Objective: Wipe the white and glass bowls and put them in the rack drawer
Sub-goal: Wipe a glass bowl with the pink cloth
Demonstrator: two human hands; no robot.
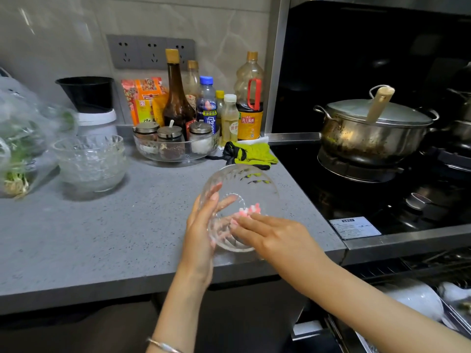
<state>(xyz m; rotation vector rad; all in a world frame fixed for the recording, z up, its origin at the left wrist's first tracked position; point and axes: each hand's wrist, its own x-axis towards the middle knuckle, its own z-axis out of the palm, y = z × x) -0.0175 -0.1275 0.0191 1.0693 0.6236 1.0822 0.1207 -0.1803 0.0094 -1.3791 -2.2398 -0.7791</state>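
Your left hand [201, 225] cups the tilted glass bowl [244, 184] from outside, fingers curved round its wall, just above the front edge of the counter [102, 238] beside the stove [356, 200], while your right hand [275, 233] reaches inside, straight fingers pressing something pink.

Soft, even indoor light from above washes the grey counter [102, 238] and the tiled wall [63, 29], leaving only a faint shadow under the stacked glass bowls [91, 161] near its left edge. The hob recess [369, 59] at right falls almost black, broken by glints on the steel pot [369, 133]. Glare whitens the plastic bag [17, 118] at far left. The glass bowl [244, 184] over the counter's front right corner is slightly smeared. Wide-angle distortion bows the counter's front edge, and detail is soft throughout.
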